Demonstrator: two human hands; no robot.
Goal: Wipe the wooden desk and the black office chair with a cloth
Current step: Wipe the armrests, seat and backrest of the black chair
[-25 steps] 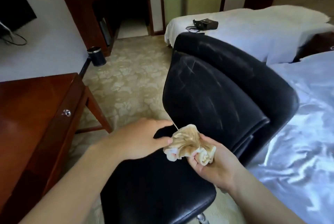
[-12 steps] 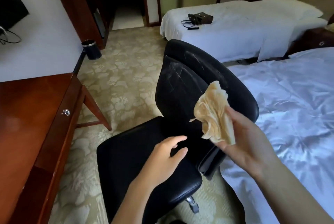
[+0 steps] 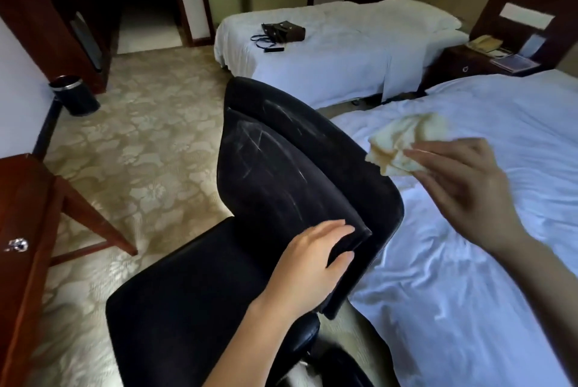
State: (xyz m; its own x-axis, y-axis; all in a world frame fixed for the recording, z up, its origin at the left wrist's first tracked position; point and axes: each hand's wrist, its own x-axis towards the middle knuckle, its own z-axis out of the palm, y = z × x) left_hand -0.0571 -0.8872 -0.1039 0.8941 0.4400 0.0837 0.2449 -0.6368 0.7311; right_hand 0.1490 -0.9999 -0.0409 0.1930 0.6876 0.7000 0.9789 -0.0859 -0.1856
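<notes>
Head cam: the left hand (image 3: 312, 261) has its fingers and thumb wrapped round the bottom corner of the backrest on the black chair (image 3: 275, 174). The right hand (image 3: 463, 186) is up in the air, pinching the crumpled beige cloth (image 3: 406, 142) just off the backrest's right edge, over the white bed (image 3: 469, 293). The wooden bench (image 3: 25, 199) sits far left.

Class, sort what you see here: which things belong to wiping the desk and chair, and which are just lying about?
For the job: crumpled cream cloth, pinched in the right hand; black leather office chair, its backrest held by the left hand; reddish wooden desk.
Lying about: dark handbag on the far white bed; round black waste bin; beige telephone.
</notes>
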